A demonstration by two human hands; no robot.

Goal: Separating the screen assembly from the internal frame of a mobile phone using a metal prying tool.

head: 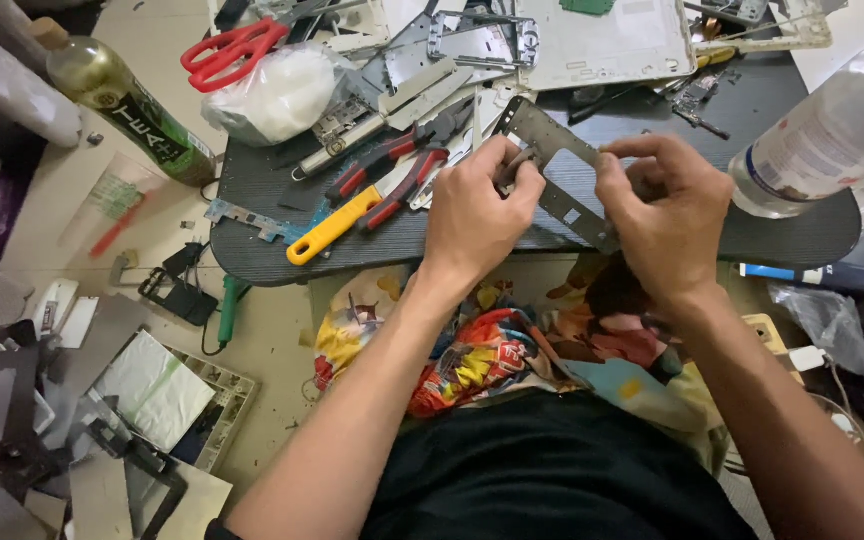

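Black shirt nearest. Left hand and right hand each had fingers pinched on the thin metal frame, held over the desk edge. Risk: frame bending, sharp edges cutting, or slipping into pliers clutter.

The frame plate is dull grey metal; the tabletop is dark, ribbed and matt; the scissors have glossy red plastic handles.
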